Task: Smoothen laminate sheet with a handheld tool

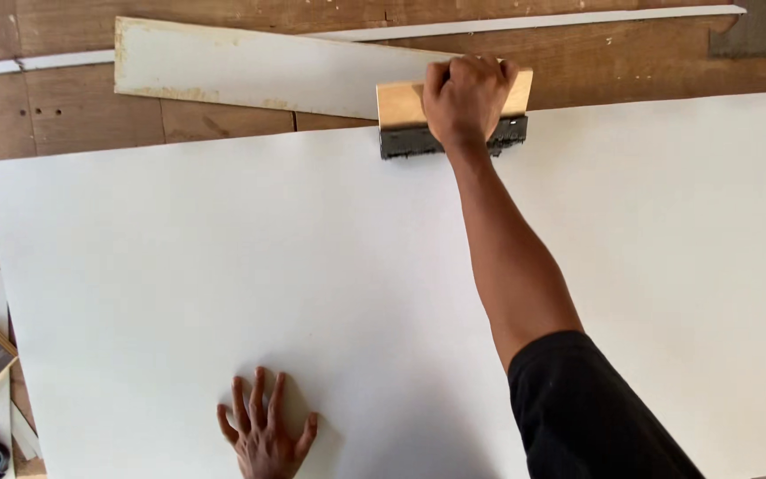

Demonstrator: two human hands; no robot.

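The right hand (465,96) gripped a wooden spreader (452,120) at the white sheet's (179,266) far edge; the left hand (265,432) lay flat, fingers spread.

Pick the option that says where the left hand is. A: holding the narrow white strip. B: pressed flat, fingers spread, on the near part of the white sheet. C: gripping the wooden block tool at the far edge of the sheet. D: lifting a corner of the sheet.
B: the left hand lies palm down with fingers spread on the white sheet, while the right hand grasps the wooden block tool at the sheet's far edge.
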